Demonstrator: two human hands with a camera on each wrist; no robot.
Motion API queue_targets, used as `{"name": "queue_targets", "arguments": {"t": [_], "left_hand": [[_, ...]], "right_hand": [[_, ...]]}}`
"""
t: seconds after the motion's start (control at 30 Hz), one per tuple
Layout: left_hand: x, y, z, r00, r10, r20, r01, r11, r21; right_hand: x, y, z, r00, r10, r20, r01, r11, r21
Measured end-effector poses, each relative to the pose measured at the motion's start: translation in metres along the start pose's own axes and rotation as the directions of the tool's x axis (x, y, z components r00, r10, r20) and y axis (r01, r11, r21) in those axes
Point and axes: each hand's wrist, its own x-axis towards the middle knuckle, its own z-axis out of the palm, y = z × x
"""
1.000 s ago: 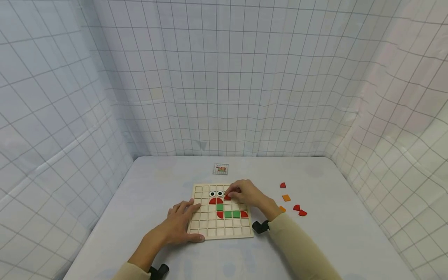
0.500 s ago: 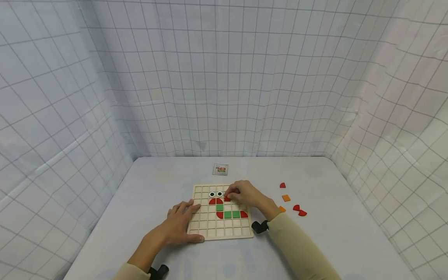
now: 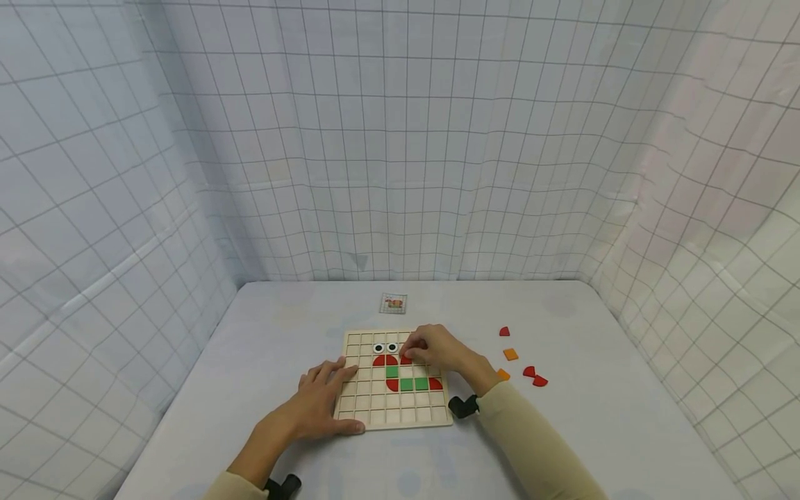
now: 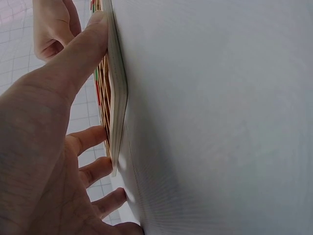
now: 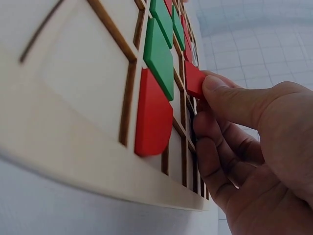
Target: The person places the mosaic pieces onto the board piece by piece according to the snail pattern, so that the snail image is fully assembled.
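A pale wooden grid board (image 3: 393, 417) lies on the table, holding two round eye tiles (image 3: 378, 348), green square tiles (image 3: 406, 384) and red quarter-circle tiles (image 3: 378, 360). My right hand (image 3: 435, 347) pinches another red quarter-circle tile (image 5: 194, 79) between thumb and fingers, at a cell in the row below the eyes; whether it lies fully flat there I cannot tell. My left hand (image 3: 319, 401) spreads across the board's left side. In the left wrist view, its thumb (image 4: 85, 51) presses on the board's rim and two fingertips touch the board's side edge.
Right of the board lie loose red quarter-circle tiles (image 3: 540, 380) and orange square tiles (image 3: 510, 354), one partly behind the right wrist. A small picture card (image 3: 394, 303) lies beyond the board. Gridded white curtains (image 3: 400, 173) enclose the table's back and sides.
The red tile in my right hand has come slightly nearer and lower, into line with the red tiles to its left. My left hand stays in place on the board.
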Motion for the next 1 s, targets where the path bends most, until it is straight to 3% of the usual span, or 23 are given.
{"name": "queue_targets", "arguments": {"t": [0.4,1.0], "left_hand": [[-0.0002,0.0000,-0.0013,1.000,0.004,0.008,-0.004,1.000,-0.019],[0.0011,0.0007,-0.0005,1.000,-0.016,0.008,0.016,1.000,-0.006]], "right_hand": [[0.0002,-0.0022,0.0013,1.000,0.018,-0.011,-0.018,1.000,-0.003],[-0.0018,-0.0076,0.0050,0.999,-0.017,-0.046,0.014,0.998,-0.064]]}}
